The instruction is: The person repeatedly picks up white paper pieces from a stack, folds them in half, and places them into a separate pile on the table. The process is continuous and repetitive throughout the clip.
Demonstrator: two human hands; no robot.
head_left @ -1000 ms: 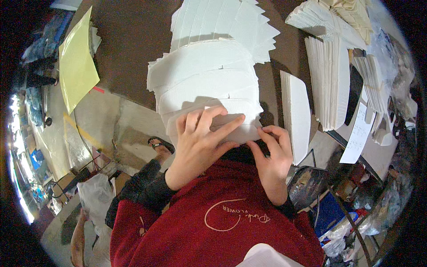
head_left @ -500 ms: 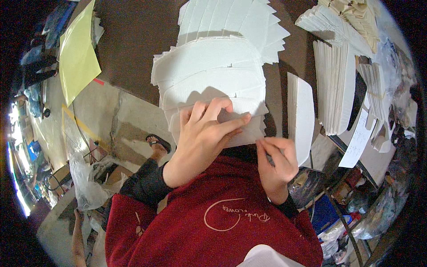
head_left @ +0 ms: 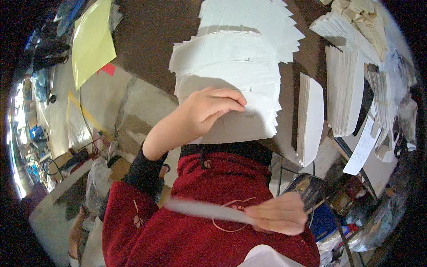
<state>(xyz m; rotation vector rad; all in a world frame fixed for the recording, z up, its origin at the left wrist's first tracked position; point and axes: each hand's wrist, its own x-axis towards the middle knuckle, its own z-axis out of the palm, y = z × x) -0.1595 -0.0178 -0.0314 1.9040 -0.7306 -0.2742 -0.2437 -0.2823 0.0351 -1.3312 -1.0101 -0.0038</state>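
Overlapping white paper pieces (head_left: 222, 73) lie fanned in a layered stack on the dark table edge in front of me. My left hand (head_left: 213, 107) rests on the near part of this stack, fingers stretched out and slightly bent, with its palm side hidden. Close to my body, my right hand (head_left: 280, 214) pinches one white paper piece (head_left: 204, 210) at its right end. That piece is seen nearly edge-on and smeared by motion. A second fan of white paper pieces (head_left: 249, 15) spreads behind the first.
On the right stand a narrow white paper stack (head_left: 311, 120), a taller one (head_left: 344, 91) and a bundle (head_left: 380, 95). Brown paper pieces (head_left: 360, 22) lie at the far right. A yellow sheet (head_left: 93, 44) is at the far left. A written slip (head_left: 362, 147) hangs at right.
My right hand has drawn back from the stack's near right corner toward my body, now with a white paper piece. My left hand stays on the stack, its fingers closer together.
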